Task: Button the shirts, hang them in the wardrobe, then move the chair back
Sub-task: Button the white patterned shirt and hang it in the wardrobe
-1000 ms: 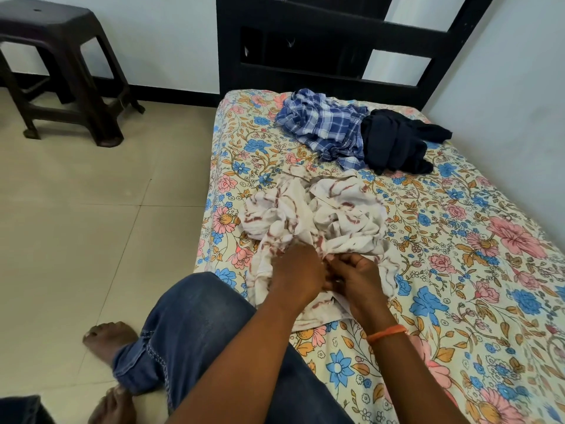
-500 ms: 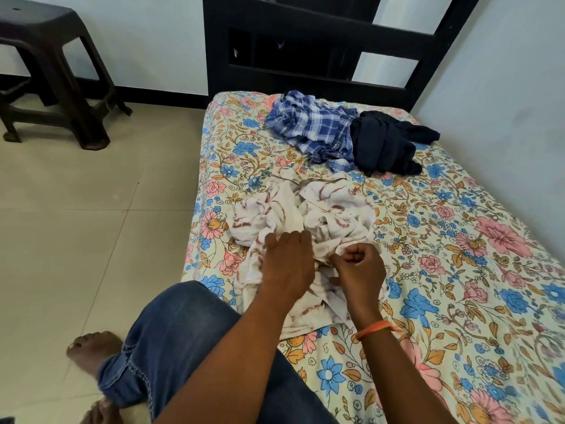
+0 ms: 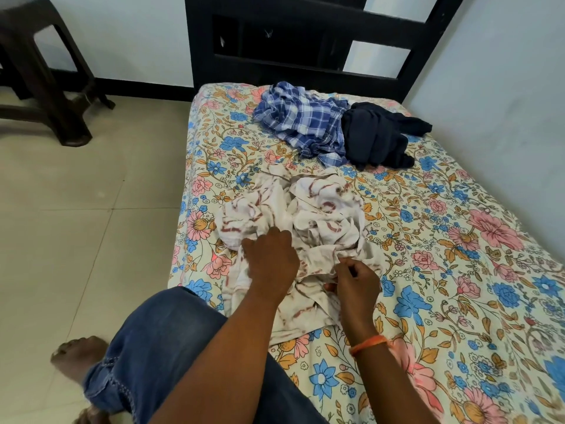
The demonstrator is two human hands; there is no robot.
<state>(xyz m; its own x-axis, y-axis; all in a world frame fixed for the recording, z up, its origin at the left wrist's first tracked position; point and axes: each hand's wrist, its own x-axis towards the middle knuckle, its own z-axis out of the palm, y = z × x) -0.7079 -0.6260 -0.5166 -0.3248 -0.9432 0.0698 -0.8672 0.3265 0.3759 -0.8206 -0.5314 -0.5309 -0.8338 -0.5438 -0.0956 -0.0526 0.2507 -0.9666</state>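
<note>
Right hand [image 3: 354, 280] pinches the white shirt [image 3: 308, 215], left hand [image 3: 270, 255] presses it flat — plaid shirt [image 3: 298, 123] (crumpled) lies beyond.

Floral bedsheet [image 3: 458, 270], black headboard [image 3: 290, 29], beige tiled floor [image 3: 76, 224]

Bright, even daylight with soft shadows; slight motion blur throughout (wide-angle bending shows at the edges).
</note>
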